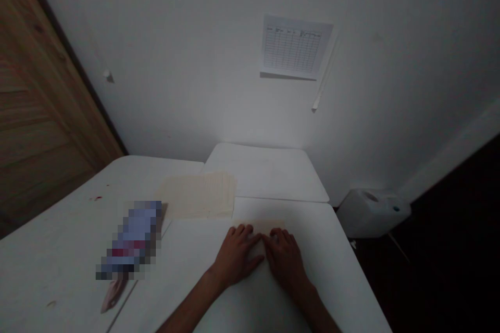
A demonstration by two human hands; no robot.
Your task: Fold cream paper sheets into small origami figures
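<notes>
The left hand [236,256] and the right hand [285,263] both lie flat and palm down, fingers slightly spread and gently curved, with their fingertips close together near the middle. Neither hand is closed around anything. They rest on a sheet of cream paper [262,226], which covers the part of the white table [183,255] directly in front of the person. Most of the sheet is hidden beneath the hands, and only its far edge shows clearly beyond the fingers.

Beyond the sheet and to its left lies a stack of cream paper [197,195], reaching onto a white slab with rounded corners [269,171]. Further left of the sheet is a pixelated, blurred object [130,237] that is impossible to identify, with a pink item [113,294] poking out from under its near end. A small red mark [97,198] stains the table further left of the sheet.

To the right of the sheet, past the table edge, sits a white plastic container [371,213]. A printed grid chart [292,47] hangs on the wall above and beyond the sheet, and a wooden panel [42,114] stands far to its left.
</notes>
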